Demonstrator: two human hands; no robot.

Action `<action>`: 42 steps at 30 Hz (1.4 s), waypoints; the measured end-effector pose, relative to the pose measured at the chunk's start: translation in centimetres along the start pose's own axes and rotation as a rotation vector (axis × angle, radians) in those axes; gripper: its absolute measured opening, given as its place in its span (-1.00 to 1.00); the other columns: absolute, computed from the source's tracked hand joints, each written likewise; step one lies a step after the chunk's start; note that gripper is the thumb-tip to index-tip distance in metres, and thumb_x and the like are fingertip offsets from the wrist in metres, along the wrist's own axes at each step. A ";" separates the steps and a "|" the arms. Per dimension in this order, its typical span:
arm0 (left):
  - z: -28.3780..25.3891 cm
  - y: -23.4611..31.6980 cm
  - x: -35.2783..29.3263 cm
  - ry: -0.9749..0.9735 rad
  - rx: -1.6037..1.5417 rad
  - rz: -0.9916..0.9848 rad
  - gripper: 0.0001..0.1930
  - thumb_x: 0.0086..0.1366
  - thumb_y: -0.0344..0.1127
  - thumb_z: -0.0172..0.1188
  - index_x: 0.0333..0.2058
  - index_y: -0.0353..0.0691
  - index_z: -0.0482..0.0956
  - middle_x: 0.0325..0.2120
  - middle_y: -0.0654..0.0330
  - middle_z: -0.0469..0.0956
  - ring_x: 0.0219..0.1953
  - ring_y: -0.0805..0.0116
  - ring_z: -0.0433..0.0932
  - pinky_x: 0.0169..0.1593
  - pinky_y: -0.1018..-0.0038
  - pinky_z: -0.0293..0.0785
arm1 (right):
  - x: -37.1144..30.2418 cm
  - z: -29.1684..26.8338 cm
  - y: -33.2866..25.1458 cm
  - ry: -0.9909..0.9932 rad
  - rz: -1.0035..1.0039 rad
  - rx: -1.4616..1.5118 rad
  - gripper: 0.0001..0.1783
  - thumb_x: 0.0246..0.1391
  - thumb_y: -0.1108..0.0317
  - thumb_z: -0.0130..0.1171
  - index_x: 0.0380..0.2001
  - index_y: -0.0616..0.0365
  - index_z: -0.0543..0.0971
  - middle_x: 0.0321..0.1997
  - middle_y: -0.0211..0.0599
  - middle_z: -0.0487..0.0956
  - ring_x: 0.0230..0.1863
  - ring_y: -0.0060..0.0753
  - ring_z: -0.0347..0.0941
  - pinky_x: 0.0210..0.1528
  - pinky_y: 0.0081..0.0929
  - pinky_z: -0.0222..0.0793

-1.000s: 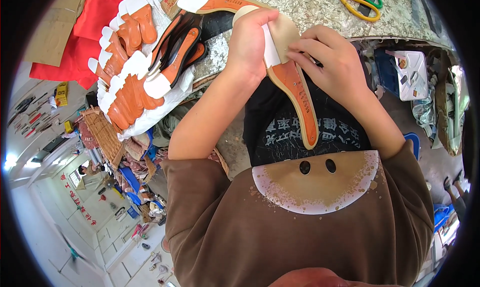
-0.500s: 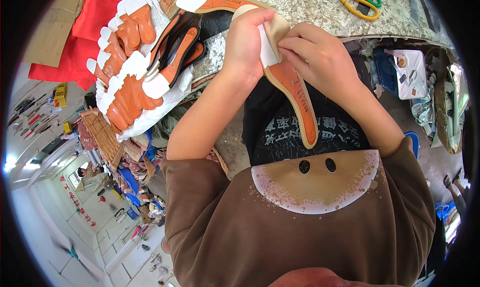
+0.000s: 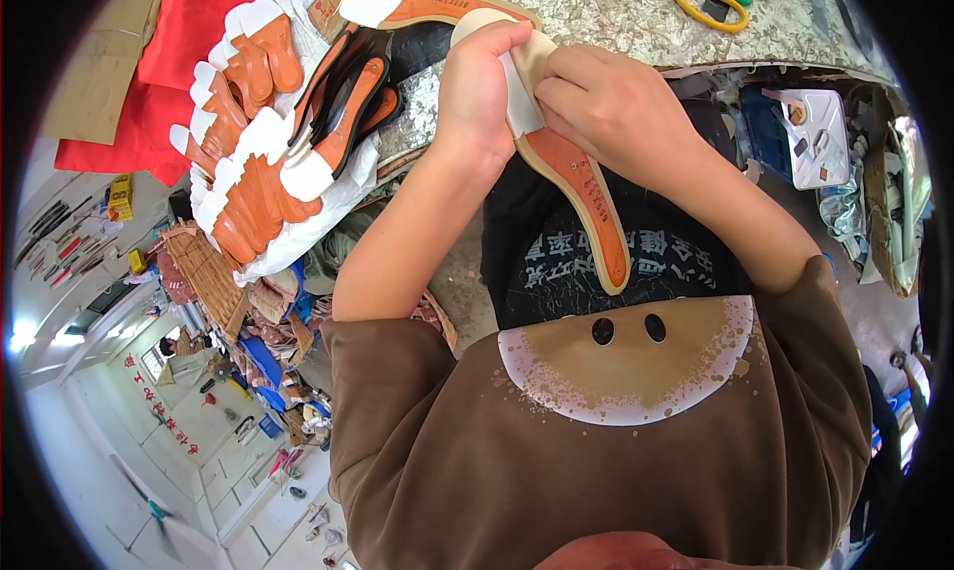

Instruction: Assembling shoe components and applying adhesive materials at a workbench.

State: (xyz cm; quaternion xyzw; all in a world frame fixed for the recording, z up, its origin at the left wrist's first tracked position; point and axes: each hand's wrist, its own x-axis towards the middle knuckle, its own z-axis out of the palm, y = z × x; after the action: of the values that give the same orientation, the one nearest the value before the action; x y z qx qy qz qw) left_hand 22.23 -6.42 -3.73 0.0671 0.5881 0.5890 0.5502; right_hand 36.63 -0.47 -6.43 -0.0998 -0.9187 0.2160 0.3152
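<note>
Head view: observed one orange insole (image 3: pixel 586 194) with white toe section, toe end across the near edge of the worktable (image 3: pixel 616 13), heel extending off that edge toward the wearer. Found clasped at the toe by the left hand (image 3: pixel 477 88), thumb over the top. Noted right hand (image 3: pixel 616 108) with fingers bent against the beige layer (image 3: pixel 533 57) on the toe; cannot tell whether pinching, owing to hidden fingertips. Recorded stacked insoles (image 3: pixel 260 194) on white sheeting (image 3: pixel 362 168) at the worktable's left end.
</note>
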 end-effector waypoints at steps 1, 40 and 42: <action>0.0 0.0 0.0 0.001 0.000 -0.001 -0.86 0.27 -0.29 0.05 -0.31 -0.20 0.51 -0.38 0.23 0.54 -0.31 0.38 0.54 -0.19 0.41 0.46 | 0.1 0.1 0.1 0.011 -0.011 0.008 -0.84 -0.16 0.43 0.28 -0.50 0.18 0.48 -0.39 -0.31 0.44 -0.36 -0.22 0.47 -0.37 -0.32 0.43; 1.1 -0.2 -0.2 -0.057 -0.034 0.043 -0.84 0.27 -0.27 0.06 -0.29 -0.22 0.51 -0.33 0.20 0.55 -0.26 0.37 0.55 -0.16 0.41 0.47 | -0.5 -1.3 -0.7 0.151 0.034 0.148 -0.86 -0.12 0.46 0.28 -0.41 0.17 0.55 -0.40 -0.31 0.44 -0.42 -0.25 0.47 -0.42 -0.37 0.42; 1.0 -0.3 0.1 -0.064 -0.020 0.049 -0.83 0.27 -0.27 0.06 -0.28 -0.22 0.51 -0.34 0.19 0.55 -0.26 0.36 0.55 -0.17 0.41 0.46 | -0.5 -1.2 -0.8 0.135 0.026 0.106 -0.88 -0.13 0.43 0.23 -0.47 0.15 0.51 -0.45 -0.31 0.38 -0.42 -0.25 0.46 -0.43 -0.35 0.42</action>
State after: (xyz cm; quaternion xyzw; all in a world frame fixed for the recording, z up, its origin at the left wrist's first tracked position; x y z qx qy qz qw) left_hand 23.11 -5.81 -3.74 0.0946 0.5624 0.6057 0.5549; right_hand 37.72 -0.89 -5.46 -0.1093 -0.8812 0.2615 0.3784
